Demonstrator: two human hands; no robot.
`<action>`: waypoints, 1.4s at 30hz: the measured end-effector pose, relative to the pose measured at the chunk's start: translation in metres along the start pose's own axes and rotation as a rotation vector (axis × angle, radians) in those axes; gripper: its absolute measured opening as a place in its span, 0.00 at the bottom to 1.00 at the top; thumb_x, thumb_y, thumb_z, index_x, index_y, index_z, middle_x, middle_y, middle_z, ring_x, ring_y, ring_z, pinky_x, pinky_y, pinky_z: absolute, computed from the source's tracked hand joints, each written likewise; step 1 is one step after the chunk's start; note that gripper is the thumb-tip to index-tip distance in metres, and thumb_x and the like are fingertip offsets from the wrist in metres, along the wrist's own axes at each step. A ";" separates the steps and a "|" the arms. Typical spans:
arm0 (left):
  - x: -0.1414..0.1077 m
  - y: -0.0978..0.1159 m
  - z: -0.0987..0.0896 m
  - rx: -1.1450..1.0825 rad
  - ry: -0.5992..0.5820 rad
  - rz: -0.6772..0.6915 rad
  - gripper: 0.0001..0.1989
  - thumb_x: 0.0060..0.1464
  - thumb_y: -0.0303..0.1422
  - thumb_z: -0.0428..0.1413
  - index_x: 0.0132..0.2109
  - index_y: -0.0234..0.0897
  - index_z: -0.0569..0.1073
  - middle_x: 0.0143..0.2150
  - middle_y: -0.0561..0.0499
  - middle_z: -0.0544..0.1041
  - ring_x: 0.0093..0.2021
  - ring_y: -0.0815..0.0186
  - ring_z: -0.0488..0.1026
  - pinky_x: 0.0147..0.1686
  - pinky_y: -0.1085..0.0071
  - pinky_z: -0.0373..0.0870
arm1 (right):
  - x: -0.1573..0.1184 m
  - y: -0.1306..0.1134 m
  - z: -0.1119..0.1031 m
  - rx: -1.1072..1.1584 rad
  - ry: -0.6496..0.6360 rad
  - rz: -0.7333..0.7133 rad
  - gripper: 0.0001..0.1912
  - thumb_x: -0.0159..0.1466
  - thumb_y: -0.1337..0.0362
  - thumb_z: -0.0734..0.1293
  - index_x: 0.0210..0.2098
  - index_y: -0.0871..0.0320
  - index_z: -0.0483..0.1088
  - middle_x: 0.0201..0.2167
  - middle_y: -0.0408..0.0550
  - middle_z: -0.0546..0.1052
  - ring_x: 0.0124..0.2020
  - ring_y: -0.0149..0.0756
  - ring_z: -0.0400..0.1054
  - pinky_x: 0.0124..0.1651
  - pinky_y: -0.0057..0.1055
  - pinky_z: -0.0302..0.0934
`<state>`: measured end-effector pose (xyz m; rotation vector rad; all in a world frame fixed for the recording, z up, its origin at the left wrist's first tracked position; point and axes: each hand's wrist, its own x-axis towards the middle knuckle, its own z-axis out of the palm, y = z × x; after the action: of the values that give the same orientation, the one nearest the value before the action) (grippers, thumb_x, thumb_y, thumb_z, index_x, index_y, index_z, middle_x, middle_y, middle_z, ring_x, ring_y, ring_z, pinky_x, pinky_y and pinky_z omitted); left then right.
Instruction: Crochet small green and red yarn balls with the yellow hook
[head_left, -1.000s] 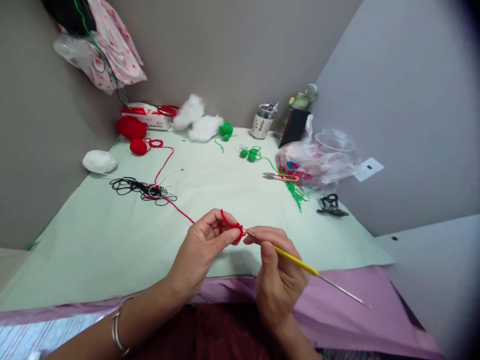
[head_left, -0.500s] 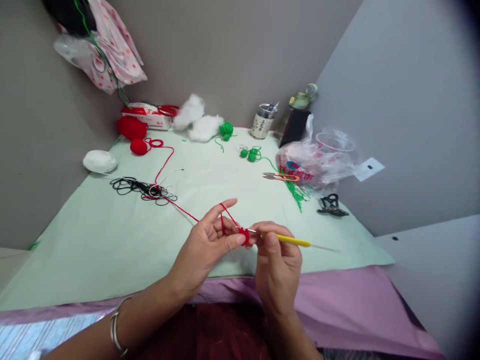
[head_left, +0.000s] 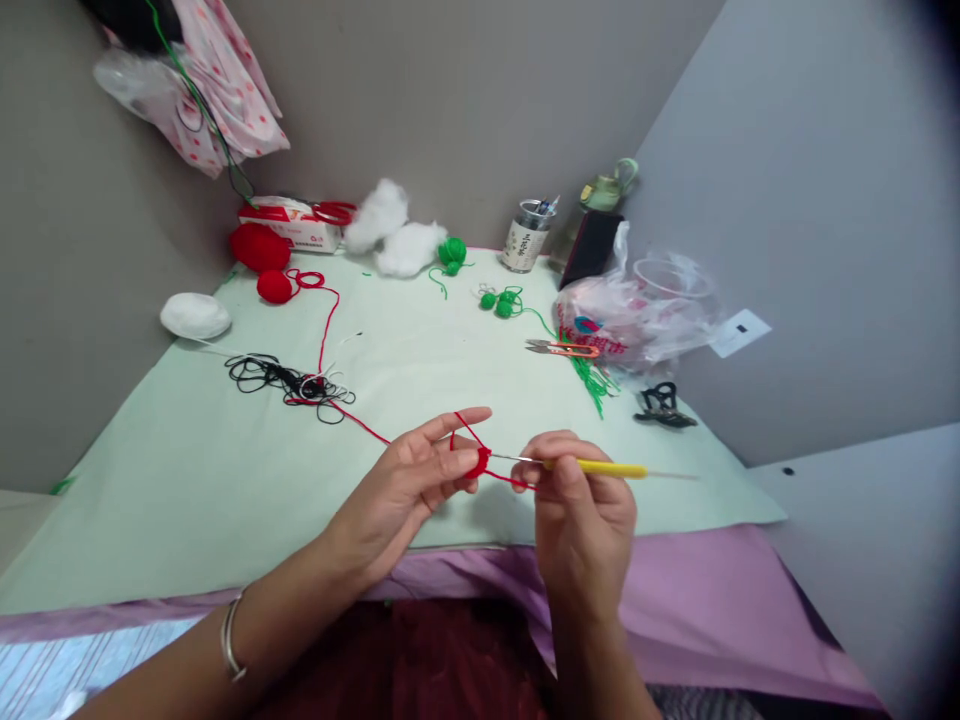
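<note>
My left hand (head_left: pixel 420 475) pinches a small red crochet piece (head_left: pixel 480 462) between thumb and fingers. Red yarn (head_left: pixel 471 430) loops over its raised index finger and runs back across the table to the left. In my right hand (head_left: pixel 583 505) is a crochet hook (head_left: pixel 606 468) with a yellow handle, held like a pencil. The hook's thin metal shaft points left, its tip at the edge of the red piece. A red strand stretches from the piece to the fingers of my right hand.
Tangled black yarn (head_left: pixel 281 380) lies at left near a white yarn ball (head_left: pixel 196 316) and red yarn balls (head_left: pixel 275 287). White stuffing (head_left: pixel 409 248) and green yarn (head_left: pixel 452 253) are at the back. Orange thread snips (head_left: pixel 562 348), a plastic bag (head_left: pixel 622 325) and a black claw clip (head_left: pixel 664 407) sit right.
My right hand has moved right with the hook, away from my left hand. A red strand now shows stretched between them. My left thumb has shifted over the red piece.
</note>
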<state>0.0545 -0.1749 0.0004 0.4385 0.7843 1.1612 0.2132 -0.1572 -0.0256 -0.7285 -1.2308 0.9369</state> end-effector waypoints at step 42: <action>0.000 -0.002 0.001 -0.076 -0.010 -0.061 0.22 0.53 0.27 0.69 0.56 0.34 0.80 0.36 0.50 0.81 0.34 0.72 0.75 0.43 0.74 0.73 | -0.009 0.005 -0.002 -0.336 -0.066 -0.228 0.12 0.72 0.70 0.65 0.46 0.50 0.79 0.37 0.46 0.80 0.37 0.36 0.76 0.39 0.35 0.72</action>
<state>0.0565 -0.1755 -0.0009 0.3550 0.7376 1.1277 0.2138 -0.1633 -0.0347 -0.8038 -1.5155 0.5761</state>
